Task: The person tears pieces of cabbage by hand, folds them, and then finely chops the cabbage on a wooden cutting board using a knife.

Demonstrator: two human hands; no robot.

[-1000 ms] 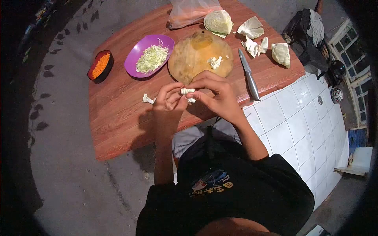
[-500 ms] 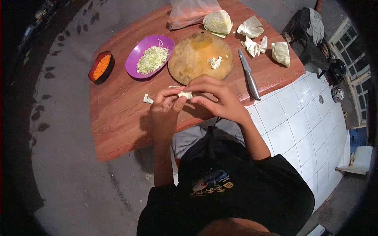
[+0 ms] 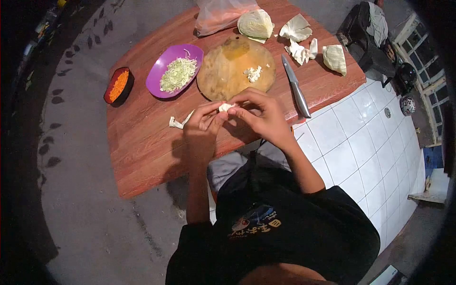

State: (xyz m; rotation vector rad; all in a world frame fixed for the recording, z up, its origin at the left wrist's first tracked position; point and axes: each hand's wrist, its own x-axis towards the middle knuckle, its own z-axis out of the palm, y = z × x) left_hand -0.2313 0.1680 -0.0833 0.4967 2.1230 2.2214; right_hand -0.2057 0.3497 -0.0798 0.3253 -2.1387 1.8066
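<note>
Between the fingertips of both hands is a small whitish piece of vegetable (image 3: pixel 225 108), mostly covered by the fingers; its exact kind I cannot tell. My left hand (image 3: pixel 201 132) pinches it from the left, while my right hand (image 3: pixel 264 116) grips its right side. Both hands are just above the near edge of the wooden table. Beyond them lies a round wooden cutting board (image 3: pixel 223 71) with a small heap of chopped white bits (image 3: pixel 253 73) on its right part. Pale scraps (image 3: pixel 175 123) lie on the table left of my left hand.
A knife (image 3: pixel 295 88) lies right of the board. At the back are a cabbage chunk (image 3: pixel 256 23), a plastic bag (image 3: pixel 216 18), loose leaves (image 3: pixel 296 28) and another cabbage wedge (image 3: pixel 334 59). Leftward stand a purple bowl (image 3: pixel 156 71) of shredded cabbage and a dark bowl (image 3: pixel 125 93) of shredded carrot.
My fingers have shifted around the whitish piece, and both hands still hold it. More of the pale scraps shows beside my left hand. The whole view has shifted slightly.
</note>
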